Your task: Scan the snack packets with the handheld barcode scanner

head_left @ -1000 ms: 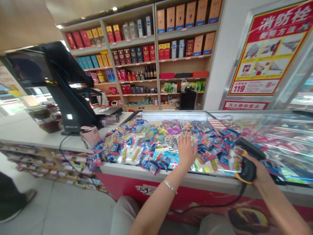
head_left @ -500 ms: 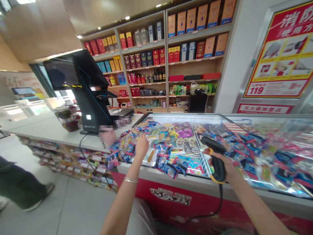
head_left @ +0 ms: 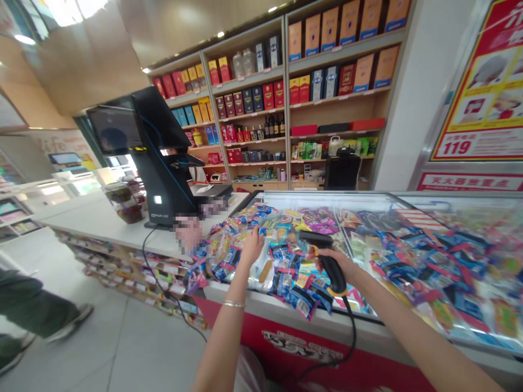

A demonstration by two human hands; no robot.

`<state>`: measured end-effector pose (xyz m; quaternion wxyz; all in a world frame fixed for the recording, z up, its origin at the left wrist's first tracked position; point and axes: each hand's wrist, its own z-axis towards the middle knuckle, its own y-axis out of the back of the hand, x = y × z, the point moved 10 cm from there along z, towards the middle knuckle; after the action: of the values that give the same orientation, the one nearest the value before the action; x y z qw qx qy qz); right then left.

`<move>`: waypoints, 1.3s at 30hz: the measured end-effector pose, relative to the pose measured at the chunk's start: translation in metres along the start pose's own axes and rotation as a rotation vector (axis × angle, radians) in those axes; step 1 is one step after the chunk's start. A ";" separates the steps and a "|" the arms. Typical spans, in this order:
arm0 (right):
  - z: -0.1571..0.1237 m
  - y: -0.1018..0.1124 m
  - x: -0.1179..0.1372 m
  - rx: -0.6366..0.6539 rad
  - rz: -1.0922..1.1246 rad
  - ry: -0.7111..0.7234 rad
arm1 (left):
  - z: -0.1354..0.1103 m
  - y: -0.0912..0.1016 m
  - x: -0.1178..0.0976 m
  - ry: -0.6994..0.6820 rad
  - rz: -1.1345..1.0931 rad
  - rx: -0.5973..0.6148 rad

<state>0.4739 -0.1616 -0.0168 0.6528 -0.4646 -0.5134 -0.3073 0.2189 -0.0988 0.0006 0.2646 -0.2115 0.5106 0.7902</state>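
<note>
My right hand grips a black barcode scanner with a yellow base and a trailing black cable, held over the pile of snack packets lying on the glass lid of a chest freezer. My left hand, with a bracelet at the wrist, reaches into the left part of the pile. Its fingers curl onto a packet there, though which one they hold is hidden.
A black checkout terminal stands on the white counter at the left, beside a jar. Shelves of boxed goods fill the back wall. A person's leg and shoe show at the far left floor.
My left hand has moved from the pile's middle to its left part and closed onto the packets. My right hand has brought the scanner leftward, nearer the left hand.
</note>
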 end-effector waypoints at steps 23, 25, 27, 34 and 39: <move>0.001 -0.010 -0.002 0.092 0.011 -0.021 | -0.006 -0.082 -0.049 0.345 -1.184 0.288; 0.000 -0.007 -0.001 0.076 0.012 -0.008 | -0.007 -0.077 -0.049 0.282 -1.023 0.251; 0.000 -0.007 0.000 0.086 -0.003 0.008 | -0.008 -0.074 -0.054 0.212 -0.894 0.253; -0.004 -0.017 0.010 0.198 0.030 0.082 | -0.009 -0.069 -0.062 0.074 -0.738 0.263; -0.009 -0.027 0.009 0.245 0.066 0.032 | -0.002 -0.065 -0.062 -0.018 -0.742 0.193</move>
<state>0.4565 -0.1790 -0.0006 0.7226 -0.3931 -0.5208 -0.2283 0.3075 -0.0909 -0.0075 0.5560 -0.3491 0.4690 0.5908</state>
